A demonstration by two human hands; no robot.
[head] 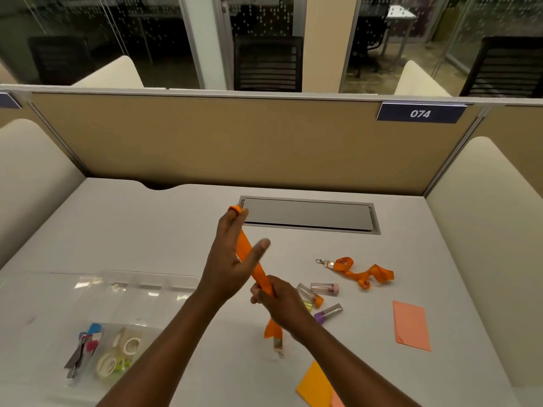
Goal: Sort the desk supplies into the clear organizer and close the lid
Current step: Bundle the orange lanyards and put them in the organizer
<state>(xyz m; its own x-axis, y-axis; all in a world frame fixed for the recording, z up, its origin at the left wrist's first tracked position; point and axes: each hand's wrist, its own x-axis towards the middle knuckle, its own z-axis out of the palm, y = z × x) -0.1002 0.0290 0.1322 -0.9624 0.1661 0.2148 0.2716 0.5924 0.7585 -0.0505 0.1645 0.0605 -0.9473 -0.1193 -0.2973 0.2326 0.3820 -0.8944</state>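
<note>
**Lanyard stretched between both hands, organizer off to the left**

At the near left of the bench [147, 230] sits the clear organizer [141, 324], its lid [132, 289] lying open on the far side. Two compartments hold clips and tape rolls.

Right of it, the left hand [232, 259] is raised with its fingers [235, 218] nearly straight and the thumb spread. The end loop of the orange lanyard [258, 273] hangs over a fingertip rather than being gripped.

The strap's long axis runs from far left down to near right, into the right hand [282, 306]. That hand is curled round the strap, and the metal clip dangles below it.

The left hand is nearer the organizer, so the strap probably has to be gathered and carried leftward.

Further right lie small tubes [320, 295], a second lanyard [361, 273] and sticky notes [411, 324], all unsorted.
</note>
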